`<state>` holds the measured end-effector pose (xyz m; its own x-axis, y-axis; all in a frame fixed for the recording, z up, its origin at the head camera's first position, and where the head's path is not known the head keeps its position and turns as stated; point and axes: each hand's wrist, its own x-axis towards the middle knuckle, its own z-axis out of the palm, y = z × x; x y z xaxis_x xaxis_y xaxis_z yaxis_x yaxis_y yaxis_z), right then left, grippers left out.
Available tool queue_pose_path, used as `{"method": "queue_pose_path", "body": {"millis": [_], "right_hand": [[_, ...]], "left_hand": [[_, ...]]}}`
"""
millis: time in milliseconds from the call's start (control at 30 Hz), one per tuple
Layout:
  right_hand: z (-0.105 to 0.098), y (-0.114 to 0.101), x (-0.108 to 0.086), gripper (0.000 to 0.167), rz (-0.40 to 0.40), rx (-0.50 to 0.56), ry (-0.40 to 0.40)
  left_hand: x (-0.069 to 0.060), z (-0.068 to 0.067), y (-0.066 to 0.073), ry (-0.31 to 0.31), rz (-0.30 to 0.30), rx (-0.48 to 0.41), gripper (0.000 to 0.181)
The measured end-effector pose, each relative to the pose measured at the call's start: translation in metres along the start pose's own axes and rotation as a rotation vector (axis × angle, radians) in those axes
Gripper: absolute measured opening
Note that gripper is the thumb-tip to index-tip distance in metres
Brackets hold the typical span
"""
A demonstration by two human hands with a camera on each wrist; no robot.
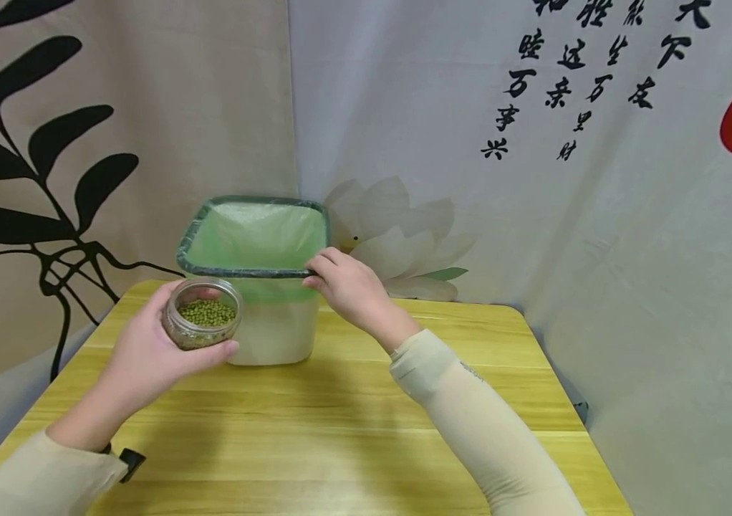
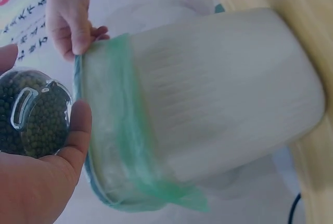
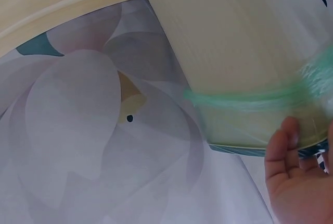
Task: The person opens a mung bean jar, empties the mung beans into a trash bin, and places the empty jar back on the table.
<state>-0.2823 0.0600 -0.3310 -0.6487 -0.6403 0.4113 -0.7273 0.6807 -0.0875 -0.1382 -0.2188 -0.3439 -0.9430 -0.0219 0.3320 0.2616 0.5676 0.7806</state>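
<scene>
My left hand grips a clear, lidless jar of green mung beans, tilted toward me at the front left of a bin. The bin is whitish, with a dark green rim and a thin green plastic bag lining it, folded over the edge. At the bin's near right corner, my right hand pinches the rim between thumb and fingers. In the left wrist view the jar shows beans through its side, close to the rim but apart from it. The bin's bottom inside is hidden.
The bin stands at the back of a yellow wooden table. Behind it hangs a pale cloth printed with a lotus, dark leaves and black characters. The table's far edge lies close behind the bin.
</scene>
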Motion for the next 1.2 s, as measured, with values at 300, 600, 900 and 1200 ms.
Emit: {"method": "queue_pose_path", "body": {"millis": [300,600,900,1200], "right_hand": [[-0.005,0.008,-0.018,0.025,-0.012,0.006,0.057],[-0.013,0.017,-0.045,0.022,-0.055,0.015,0.111],[-0.012,0.017,-0.056,0.026,-0.101,-0.111,0.228],[-0.006,0.018,-0.056,0.025,-0.143,-0.154,0.3]], "left_hand": [[0.023,-0.011,0.023,0.038,0.035,0.043,0.087],[0.059,-0.013,0.037,0.02,0.039,0.05,0.092],[0.094,-0.003,0.048,0.004,0.035,0.106,0.101],[0.119,0.005,0.046,-0.011,0.042,0.173,0.107]]}}
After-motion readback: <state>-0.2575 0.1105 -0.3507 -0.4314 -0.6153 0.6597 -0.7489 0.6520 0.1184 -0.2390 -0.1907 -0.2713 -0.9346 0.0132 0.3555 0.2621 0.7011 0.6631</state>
